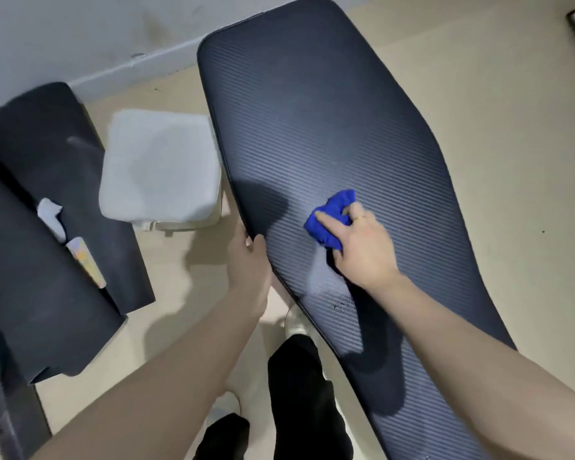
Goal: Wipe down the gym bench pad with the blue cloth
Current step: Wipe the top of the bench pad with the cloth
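The long black ribbed bench pad runs from the top centre down to the bottom right. A crumpled blue cloth lies on the pad's middle, pressed flat under my right hand, whose fingers curl over it. A pale damp-looking patch shows on the pad just below that hand. My left hand grips the pad's left edge, thumb on top and fingers underneath.
A second black padded bench stands at the left with a white tissue and a small colourful packet on it. A white cushioned stool sits between the benches. My legs in dark trousers stand on the beige floor.
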Available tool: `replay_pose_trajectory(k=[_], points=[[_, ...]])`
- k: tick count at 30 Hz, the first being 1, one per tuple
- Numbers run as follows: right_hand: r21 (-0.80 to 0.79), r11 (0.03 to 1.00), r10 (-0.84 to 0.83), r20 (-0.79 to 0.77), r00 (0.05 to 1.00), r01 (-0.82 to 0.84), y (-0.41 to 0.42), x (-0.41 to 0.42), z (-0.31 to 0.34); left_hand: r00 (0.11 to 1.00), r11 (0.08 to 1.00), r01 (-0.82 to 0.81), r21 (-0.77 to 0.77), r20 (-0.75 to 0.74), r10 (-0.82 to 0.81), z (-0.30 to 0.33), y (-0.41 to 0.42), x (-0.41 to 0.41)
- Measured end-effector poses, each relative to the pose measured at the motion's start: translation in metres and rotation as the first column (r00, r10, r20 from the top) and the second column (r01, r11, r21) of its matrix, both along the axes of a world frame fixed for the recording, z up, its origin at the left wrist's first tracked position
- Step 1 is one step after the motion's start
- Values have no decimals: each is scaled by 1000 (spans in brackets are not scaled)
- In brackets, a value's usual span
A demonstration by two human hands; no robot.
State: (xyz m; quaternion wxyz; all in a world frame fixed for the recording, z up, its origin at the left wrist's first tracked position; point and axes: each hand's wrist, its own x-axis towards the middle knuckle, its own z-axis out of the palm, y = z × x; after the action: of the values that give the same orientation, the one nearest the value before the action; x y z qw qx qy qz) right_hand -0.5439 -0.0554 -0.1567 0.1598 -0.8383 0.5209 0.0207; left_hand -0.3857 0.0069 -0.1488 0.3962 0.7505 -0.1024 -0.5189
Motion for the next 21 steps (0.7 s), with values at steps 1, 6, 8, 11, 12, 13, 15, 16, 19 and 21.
replay_pose_trajectory(k=[1,6,8,11,12,13,15,16,19,21], points=[[-22,982,-190,-34,981,189,-13,1,-3,1000,1000,-2,-8,27,2,-6,-1,3],[-104,986,-129,16,991,130,7,33,-4,990,990,-123,-74,57,127,-29,0,2],[-158,981,120,56,991,-110,39,46,-11,980,976,-197,-91,-39,194,-26,-2,0],[-126,974,203,101,974,-190,27,52,-14,980,974,-190,-121,-86,181,-36,-4,6],[-122,988,107,121,987,-92,11,51,-17,987,979,-156,-132,-58,149,-44,-3,8],[-112,992,-37,132,991,52,-8,48,-20,990,978,-138,-156,-35,134,-50,-2,10],[-169,923,-326,136,935,347,-31,46,-21,989,965,-143,-220,-12,144,-62,0,10],[-237,893,-365,121,923,383,-30,50,-22,986,956,-161,-245,-6,165,-69,-1,10],[-284,948,-125,77,989,142,10,72,-24,973,930,-228,-288,-85,212,-73,-1,8],[-261,964,91,120,989,-57,38,73,-20,956,915,-282,-290,-167,241,-72,0,8]])
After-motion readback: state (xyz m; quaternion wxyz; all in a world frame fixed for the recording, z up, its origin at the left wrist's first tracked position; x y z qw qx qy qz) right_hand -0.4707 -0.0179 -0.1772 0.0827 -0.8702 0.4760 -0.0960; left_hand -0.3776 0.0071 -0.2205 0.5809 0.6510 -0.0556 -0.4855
